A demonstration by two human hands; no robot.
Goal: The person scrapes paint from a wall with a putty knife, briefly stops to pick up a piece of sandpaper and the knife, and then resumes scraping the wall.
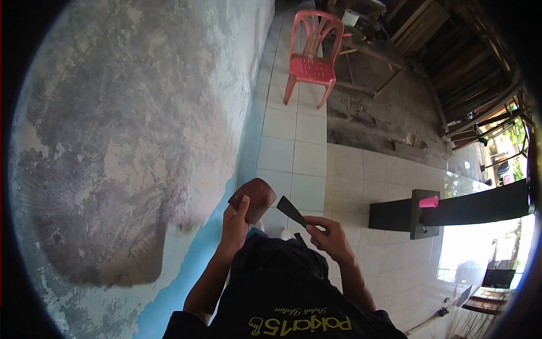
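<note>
My left hand (236, 222) grips a reddish-brown sheet of sandpaper (259, 199), bent in a curve, with the thumb lying over its near edge. In my right hand (328, 234) is a putty knife (291, 211); the fingers wrap round its handle and the dark, flared blade points up and left toward the sandpaper. A small gap separates the blade from the sheet. Both hands are in front of my body, over the tiled floor. To the left stands a wall (147, 130) with patchy grey plaster and remnants of pale paint.
Light blue paint (189, 268) runs along the wall's lower edge. A red plastic chair (312, 65) stands on the tiles ahead. To the right is a dark pillar (395, 214) with a pink cup (429, 201) at its ledge. Wooden planks (468, 68) are at the upper right.
</note>
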